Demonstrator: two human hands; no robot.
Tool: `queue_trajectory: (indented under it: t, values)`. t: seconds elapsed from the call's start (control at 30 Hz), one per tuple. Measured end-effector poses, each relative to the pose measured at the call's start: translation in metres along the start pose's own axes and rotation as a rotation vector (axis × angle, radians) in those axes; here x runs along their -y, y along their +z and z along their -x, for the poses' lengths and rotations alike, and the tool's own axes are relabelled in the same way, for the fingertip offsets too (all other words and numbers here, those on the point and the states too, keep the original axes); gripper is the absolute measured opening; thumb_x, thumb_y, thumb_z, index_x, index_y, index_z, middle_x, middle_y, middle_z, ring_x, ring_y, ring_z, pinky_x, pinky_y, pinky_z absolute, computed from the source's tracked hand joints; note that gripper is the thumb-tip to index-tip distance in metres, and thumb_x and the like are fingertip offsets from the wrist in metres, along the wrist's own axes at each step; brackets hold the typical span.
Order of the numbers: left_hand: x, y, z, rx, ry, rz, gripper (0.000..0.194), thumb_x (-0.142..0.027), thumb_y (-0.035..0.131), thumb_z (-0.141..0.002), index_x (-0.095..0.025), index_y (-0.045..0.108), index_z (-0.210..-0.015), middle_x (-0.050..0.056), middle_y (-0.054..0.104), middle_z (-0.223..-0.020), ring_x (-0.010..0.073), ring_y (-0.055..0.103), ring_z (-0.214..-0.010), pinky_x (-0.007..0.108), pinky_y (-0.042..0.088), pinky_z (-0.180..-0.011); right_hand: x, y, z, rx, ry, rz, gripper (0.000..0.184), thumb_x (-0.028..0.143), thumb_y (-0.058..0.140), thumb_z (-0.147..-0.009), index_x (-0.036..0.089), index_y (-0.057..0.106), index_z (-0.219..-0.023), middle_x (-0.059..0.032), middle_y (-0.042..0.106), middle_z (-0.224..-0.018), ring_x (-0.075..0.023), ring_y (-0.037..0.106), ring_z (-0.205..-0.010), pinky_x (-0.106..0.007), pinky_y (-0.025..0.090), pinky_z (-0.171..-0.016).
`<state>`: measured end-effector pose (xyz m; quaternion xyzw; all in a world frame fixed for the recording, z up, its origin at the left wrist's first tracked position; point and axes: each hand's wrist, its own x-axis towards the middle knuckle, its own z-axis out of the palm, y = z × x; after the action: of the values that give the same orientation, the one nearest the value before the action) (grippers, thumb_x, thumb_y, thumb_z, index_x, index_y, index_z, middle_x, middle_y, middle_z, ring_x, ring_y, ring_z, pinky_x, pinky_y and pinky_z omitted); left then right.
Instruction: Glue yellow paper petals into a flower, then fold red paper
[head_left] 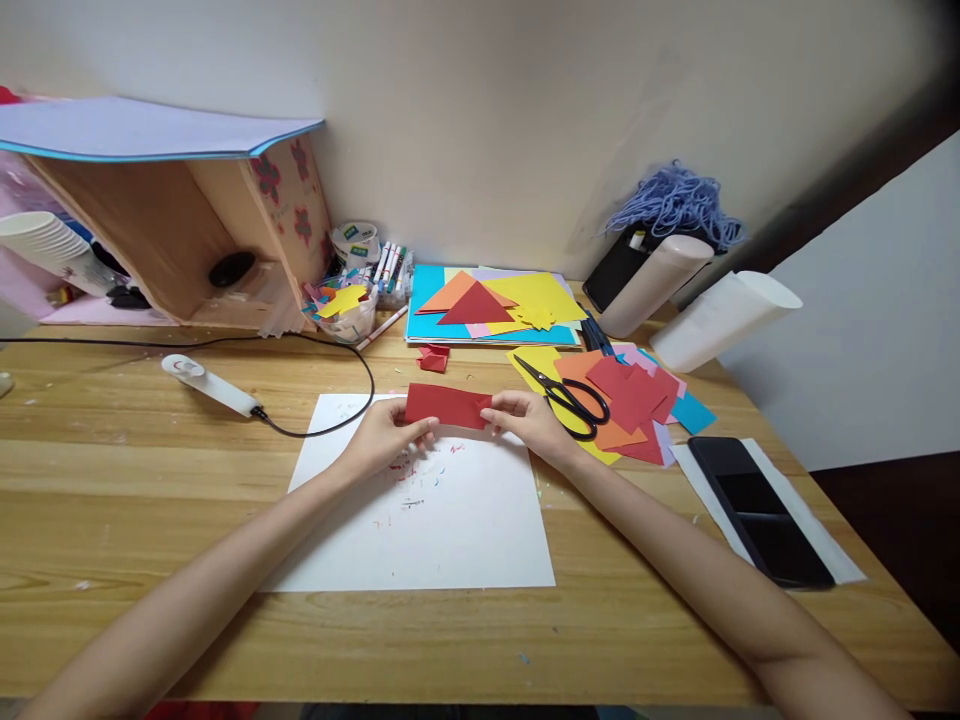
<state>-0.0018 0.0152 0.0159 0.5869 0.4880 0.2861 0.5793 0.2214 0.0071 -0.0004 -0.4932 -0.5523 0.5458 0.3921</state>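
Note:
A red paper rectangle [448, 407] is stretched between my two hands, above the far part of a white sheet [450, 540]. My left hand [386, 435] pinches its left end, thumb in front. At the right end, my right hand [529, 418] grips it between thumb and fingers. Colour marks and tiny scraps dot the white sheet. Just beyond the held paper lies a small folded red paper piece [433, 358]. Black-handled scissors [574, 400] rest on coloured paper, close to my right hand.
A glue gun [210, 385] with a black cord lies left. Paper squares [637, 395] spread right, near a phone [757, 510]. Behind are stacked coloured sheets [431, 300], a marker box [394, 270], a scrap cup [349, 318], a cardboard box [289, 200] and white rolls [720, 315].

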Motion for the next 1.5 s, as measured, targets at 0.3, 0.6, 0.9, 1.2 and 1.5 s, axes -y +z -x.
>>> queue_trajectory:
  t: [0.3, 0.6, 0.9, 1.2, 1.5]
  values:
    - [0.000, 0.016, 0.000, -0.024, -0.047, 0.512, 0.043, -0.042, 0.061, -0.073, -0.011, 0.052, -0.102, 0.015, 0.061, -0.105, 0.0225, 0.061, -0.093, 0.036, 0.048, -0.081, 0.004, 0.022, 0.016, -0.110, -0.294, 0.109, 0.013, 0.029, 0.065, -0.072, 0.018, 0.063, -0.068, -0.0062, 0.066, -0.082, -0.0172, 0.060, -0.081, -0.027, 0.047, -0.065]
    - [-0.004, 0.017, 0.008, 0.103, -0.031, 0.701, 0.041, -0.034, 0.059, -0.078, -0.016, 0.044, -0.111, 0.016, 0.052, -0.124, 0.0243, 0.059, -0.099, 0.042, 0.044, -0.089, 0.005, 0.037, 0.022, 0.041, -0.240, -0.059, 0.017, 0.027, 0.061, -0.076, 0.019, 0.051, -0.065, -0.0038, 0.062, -0.085, -0.0162, 0.060, -0.081, -0.031, 0.048, -0.072]
    - [-0.005, 0.018, 0.012, 0.160, -0.144, 0.706, 0.034, -0.028, 0.055, -0.076, -0.010, 0.055, -0.105, 0.016, 0.063, -0.103, 0.0247, 0.061, -0.090, 0.033, 0.049, -0.073, 0.005, 0.039, 0.025, 0.019, -0.167, -0.034, 0.018, 0.035, 0.056, -0.079, 0.018, 0.051, -0.076, -0.0027, 0.061, -0.077, -0.0156, 0.061, -0.073, -0.032, 0.050, -0.069]
    - [0.007, 0.011, 0.004, -0.074, -0.141, 0.401, 0.037, -0.035, 0.063, -0.070, -0.014, 0.056, -0.100, 0.008, 0.067, -0.083, 0.0185, 0.062, -0.067, 0.026, 0.047, -0.053, -0.006, 0.028, 0.016, -0.108, -0.211, 0.054, 0.019, 0.032, 0.056, -0.079, 0.021, 0.048, -0.094, -0.0026, 0.060, -0.085, -0.0134, 0.060, -0.072, -0.028, 0.051, -0.064]
    - [-0.001, 0.011, 0.012, 0.037, -0.107, 0.295, 0.049, -0.042, 0.065, -0.068, -0.015, 0.056, -0.108, 0.010, 0.067, -0.091, 0.0179, 0.061, -0.066, 0.026, 0.045, -0.052, -0.004, 0.006, 0.012, 0.113, -0.636, 0.542, 0.035, 0.009, 0.045, -0.081, 0.029, 0.059, -0.107, -0.0050, 0.055, -0.105, -0.0168, 0.054, -0.097, -0.032, 0.045, -0.083]
